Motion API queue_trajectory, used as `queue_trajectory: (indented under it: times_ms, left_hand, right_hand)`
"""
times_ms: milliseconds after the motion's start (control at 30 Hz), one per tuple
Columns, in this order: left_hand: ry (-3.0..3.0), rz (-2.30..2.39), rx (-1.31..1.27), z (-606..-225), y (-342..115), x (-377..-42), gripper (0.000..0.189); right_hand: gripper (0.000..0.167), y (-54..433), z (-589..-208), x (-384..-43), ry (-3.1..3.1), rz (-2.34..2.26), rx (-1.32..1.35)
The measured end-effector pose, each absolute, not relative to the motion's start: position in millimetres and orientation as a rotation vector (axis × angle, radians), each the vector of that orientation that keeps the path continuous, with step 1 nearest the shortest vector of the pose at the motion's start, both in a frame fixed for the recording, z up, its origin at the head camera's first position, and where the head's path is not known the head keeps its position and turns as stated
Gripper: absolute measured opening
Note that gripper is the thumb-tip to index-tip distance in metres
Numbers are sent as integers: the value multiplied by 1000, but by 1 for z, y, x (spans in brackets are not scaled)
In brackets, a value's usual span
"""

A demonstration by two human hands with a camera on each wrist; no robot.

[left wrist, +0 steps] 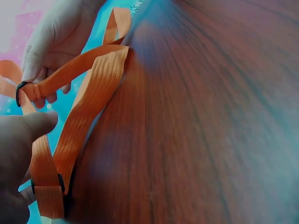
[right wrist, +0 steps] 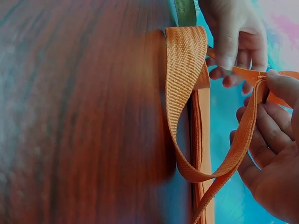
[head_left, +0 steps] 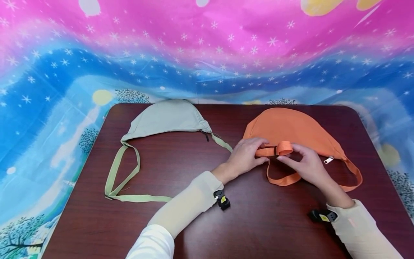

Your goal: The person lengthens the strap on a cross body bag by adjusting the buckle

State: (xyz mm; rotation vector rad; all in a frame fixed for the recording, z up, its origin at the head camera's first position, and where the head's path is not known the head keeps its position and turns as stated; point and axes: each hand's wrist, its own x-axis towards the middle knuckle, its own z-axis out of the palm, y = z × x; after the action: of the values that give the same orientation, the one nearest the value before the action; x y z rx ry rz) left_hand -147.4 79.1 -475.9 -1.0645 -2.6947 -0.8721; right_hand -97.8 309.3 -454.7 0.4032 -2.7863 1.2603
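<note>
In front of the orange waist bag, both hands hold its orange strap above the table. My left hand pinches the strap to the left of a black slider buckle. My right hand pinches the strap at the slider, where a short loop stands up. In the right wrist view, the thumb of the right hand presses on the strap by the slider. A second black slider shows low in the left wrist view. The bag lies flat, its silver zipper pull at the right.
A pale grey-green waist bag lies at the table's back left, its light green strap looped toward the front. The dark wooden table has rounded back corners. A printed pink and blue cloth hangs behind it.
</note>
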Motion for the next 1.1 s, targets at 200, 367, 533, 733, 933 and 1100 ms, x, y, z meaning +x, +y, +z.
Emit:
queue_trajectory:
  times_ms: [200,367,533,733,933,1100]
  left_hand:
    - [-2683,-839,-1015,-477,73,-146,37]
    - [-2691,-757,-1014,-479,73,-145,38]
    - [-2657,-723,-995,-480,75,-145,34]
    - [-2601,-740,-990,-479,73,-144,28]
    - [-2603,-774,-1009,-480,73,-144,29]
    - [-2625,-759,-1010,-478,73,-144,33]
  right_hand:
    - [27,308,-453,-97,-2777,1300,382]
    - [27,308,-452,-97,-2789,1300,367]
    - [26,307,-450,-97,-2786,1312,349]
    - [26,308,-451,-97,-2755,1375,319]
    - [25,306,-451,-98,-2724,1421,324]
    - [28,304,-452,-98,-2712,1421,337]
